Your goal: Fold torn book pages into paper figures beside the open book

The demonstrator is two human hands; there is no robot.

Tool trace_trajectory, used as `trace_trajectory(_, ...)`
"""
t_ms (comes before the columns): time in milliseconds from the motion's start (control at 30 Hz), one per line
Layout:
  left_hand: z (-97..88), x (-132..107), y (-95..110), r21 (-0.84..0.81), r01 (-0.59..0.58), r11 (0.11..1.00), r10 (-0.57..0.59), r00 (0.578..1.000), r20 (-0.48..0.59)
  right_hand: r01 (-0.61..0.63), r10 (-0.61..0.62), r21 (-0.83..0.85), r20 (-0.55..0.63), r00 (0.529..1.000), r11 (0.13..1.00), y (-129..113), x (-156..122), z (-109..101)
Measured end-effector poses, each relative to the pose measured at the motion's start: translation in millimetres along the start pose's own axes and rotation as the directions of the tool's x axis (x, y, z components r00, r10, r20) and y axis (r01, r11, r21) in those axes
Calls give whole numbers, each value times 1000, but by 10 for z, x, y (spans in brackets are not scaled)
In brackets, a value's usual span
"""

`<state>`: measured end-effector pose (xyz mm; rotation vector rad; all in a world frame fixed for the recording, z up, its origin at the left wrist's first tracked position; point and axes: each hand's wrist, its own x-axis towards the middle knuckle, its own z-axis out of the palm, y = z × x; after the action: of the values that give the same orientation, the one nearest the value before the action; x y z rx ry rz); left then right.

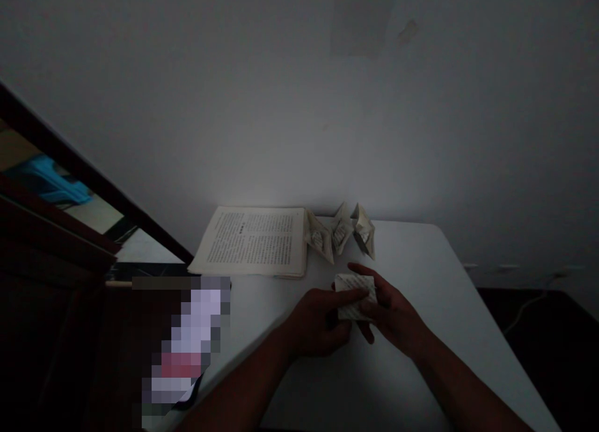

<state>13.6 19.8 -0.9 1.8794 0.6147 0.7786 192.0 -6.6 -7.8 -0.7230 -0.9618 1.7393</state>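
"Folded paper: where is it?"

"In both hands, over the near part of the white table. Small, roughly square, printed lines running across the face. Whether its underside touches the table: cannot tell."

"Left hand?"

"Closed in on the paper from the left. Index finger stretched flat across the printed face, other fingers curled in close by the near edge."

"Right hand?"

"Narrow grip from the right. Thumb on the face, close to the tip of the left index finger; one finger reaches out past the far right corner, another shows below the near edge. Rest hidden behind the paper."

"Beyond the hands?"

"Three folded paper pieces in a row close to the wall, pointed corners up and out, print on them too. Leftmost one is right against the edge of a book, or a stack of printed pages, lying flat at the table's far left, dense text up."

"Left edge?"

"Slim pale object, pixelated over, dark rim at its lower end. What it is, cannot tell. Farther left, something bright blue, beyond a dark slanting bar."

"Light?"

"Dim; hands mostly in shadow."
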Motion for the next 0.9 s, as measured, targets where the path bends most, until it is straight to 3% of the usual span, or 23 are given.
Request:
trace_trajectory(100, -10, -6, 11, 22, -7, 1000, 7, 1000, -8, 9, -9, -44, -1, 1000, 999, 9, -4, -2)
trace_trajectory(200, -6, -1, 13, -40, 53, 998, -58, 991, -118, 18, -18, -87, 8, 1000, 996, 11, -8, -14)
trace_trajectory(333, -1, 39, 3, -235, 182, 955, -241, 937, -253, -9, 16, -154, 39, 999, 988, -9, -26, -6)
trace_trajectory(467, -15, 82, -25, -329, 251, 910, -350, 892, -288, -38, 51, -206, 55, 997, 978, -25, -31, 25)
trace_trajectory(667, -42, 108, -2, -399, 232, 887, -403, 812, -423, -57, 10, -367, -130, 991, 928, -37, 25, 7)
trace_trajectory(733, -47, 108, 16, -422, 224, 878, -409, 810, -421, -73, 0, -411, -175, 984, 909, -53, 33, 1)
trace_trajectory(900, -69, 89, 8, -390, 232, 891, -372, 866, -334, -45, -39, -421, -189, 981, 906, -89, 19, -9)
